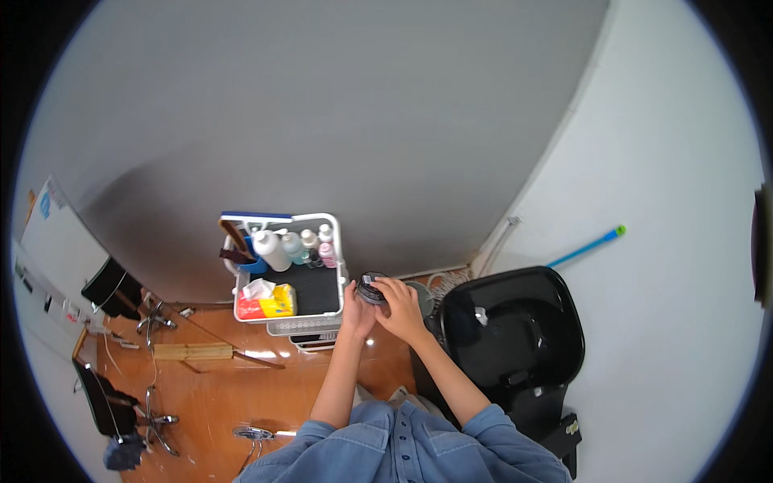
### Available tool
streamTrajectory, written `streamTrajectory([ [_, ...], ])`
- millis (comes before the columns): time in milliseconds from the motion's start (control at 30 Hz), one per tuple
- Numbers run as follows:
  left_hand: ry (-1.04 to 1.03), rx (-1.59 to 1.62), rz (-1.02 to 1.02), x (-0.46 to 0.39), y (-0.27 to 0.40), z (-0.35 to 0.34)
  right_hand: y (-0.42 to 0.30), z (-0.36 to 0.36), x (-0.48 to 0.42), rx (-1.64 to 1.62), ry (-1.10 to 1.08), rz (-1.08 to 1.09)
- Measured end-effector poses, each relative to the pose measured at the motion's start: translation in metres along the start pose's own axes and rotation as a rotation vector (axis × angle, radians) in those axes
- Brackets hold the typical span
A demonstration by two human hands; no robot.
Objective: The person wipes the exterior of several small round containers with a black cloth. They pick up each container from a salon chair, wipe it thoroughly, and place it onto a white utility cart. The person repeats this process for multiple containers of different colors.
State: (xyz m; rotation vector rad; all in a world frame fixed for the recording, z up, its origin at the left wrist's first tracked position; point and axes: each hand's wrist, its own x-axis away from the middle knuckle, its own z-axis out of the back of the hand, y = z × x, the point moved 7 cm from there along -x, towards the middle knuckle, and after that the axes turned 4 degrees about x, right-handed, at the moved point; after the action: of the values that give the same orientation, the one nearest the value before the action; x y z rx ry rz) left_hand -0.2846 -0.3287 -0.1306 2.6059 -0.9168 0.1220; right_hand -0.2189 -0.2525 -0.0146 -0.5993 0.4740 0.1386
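A small round black jar [370,288] with a printed label is held between my two hands, just right of the trolley. My left hand [359,311] grips it from the left and below. The fingers of my right hand [398,307] rest on its top and right side. On the white trolley [342,265] stand a white pump bottle [272,250], several smaller bottles [293,247], a blue cup [253,264] with brushes, and a red and yellow tissue pack [269,302].
To the right stands a black shampoo basin [570,338], with a blue pole [583,249] behind it. A mop head [450,282] lies by the wall. At left are a wooden bench [193,352], black chairs [99,398] and a round stool [253,433].
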Motion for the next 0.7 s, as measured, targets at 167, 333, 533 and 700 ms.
streamTrajectory([
  [167, 0.126, -0.161, 0.001, 0.031, 0.07, 0.004, -0.03, -0.046, -0.04, -0.094, -0.006, 0.029],
  [333, 0.413, -0.433, -0.037, 0.052, 0.142, 0.054, -0.033, -0.123, -0.071, -0.367, 0.029, -0.154],
  [533, 0.499, -0.905, -0.22, 0.059, 0.237, 0.101, -0.008, -0.256, -0.078, -1.001, -0.132, -0.729],
  [700, 0.554, -1.197, -0.409, 0.052, 0.308, 0.175, -0.016, -0.318, -0.096, -0.861, -0.119, -0.689],
])
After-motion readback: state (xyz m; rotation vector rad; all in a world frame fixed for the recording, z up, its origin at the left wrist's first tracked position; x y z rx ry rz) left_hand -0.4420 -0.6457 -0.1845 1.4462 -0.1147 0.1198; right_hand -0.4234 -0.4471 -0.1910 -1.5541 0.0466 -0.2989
